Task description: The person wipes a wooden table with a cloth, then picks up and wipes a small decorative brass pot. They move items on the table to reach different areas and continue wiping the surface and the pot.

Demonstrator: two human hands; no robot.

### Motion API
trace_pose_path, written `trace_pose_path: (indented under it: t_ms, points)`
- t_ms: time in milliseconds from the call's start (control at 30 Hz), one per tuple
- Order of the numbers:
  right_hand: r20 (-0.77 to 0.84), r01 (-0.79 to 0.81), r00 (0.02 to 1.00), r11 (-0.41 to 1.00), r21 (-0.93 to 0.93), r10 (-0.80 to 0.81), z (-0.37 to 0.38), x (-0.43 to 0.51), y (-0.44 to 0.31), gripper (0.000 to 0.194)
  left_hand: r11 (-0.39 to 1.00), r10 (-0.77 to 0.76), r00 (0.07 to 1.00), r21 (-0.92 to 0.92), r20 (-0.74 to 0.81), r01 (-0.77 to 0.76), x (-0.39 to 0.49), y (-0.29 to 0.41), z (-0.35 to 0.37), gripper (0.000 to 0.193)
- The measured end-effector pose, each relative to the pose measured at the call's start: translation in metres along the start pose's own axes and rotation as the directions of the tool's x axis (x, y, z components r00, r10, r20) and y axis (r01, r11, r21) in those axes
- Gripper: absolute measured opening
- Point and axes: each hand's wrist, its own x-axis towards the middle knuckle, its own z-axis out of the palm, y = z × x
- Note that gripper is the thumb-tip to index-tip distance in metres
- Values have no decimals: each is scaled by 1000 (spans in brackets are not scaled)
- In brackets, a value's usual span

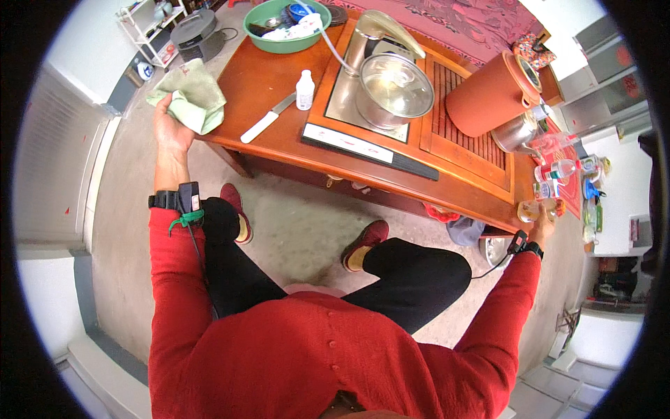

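Note:
My left hand (174,125) holds a folded pale green cloth (201,99) at the left corner of the wooden table (235,68). To the right of that cloth lie a knife with a white handle (260,127) and an upright small white bottle (304,90). At the table's far right end, my right hand (545,224) is closed around a clear bottle (529,210) with yellowish contents; its fingers are partly hidden. A glass-lidded steel pot (390,97) stands on the metal plate of the table's inset, near a curved spout.
A green basin (288,44) with items sits at the table's back left. A large orange-brown thermal jug (487,99) and a metal kettle (513,133) stand on the slatted tray. Beyond them are a red-labelled plastic bottle (560,170) and other bottles. A dark round pot (196,34) is on the floor.

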Motion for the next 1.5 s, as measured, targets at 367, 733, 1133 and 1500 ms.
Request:
trace_pose_path:
  t_ms: [367,733,1133,1500]
  points:
    - [147,-147,980,987,60,136,-17,-9,7,48,998,-54,998,-41,10,54,-8,1,11,37]
    - [854,525,285,816,241,-435,158,-296,-265,21,990,-117,991,-68,70,122,-14,1,11,36]
    - [671,862,-470,-134,489,-574,375,-573,-298,23,993,-121,989,31,90,118,-25,4,-3,39]
    - [614,430,-151,508,747,-775,374,-574,-388,20,937,-194,943,335,272,96,-49,6,5,36]
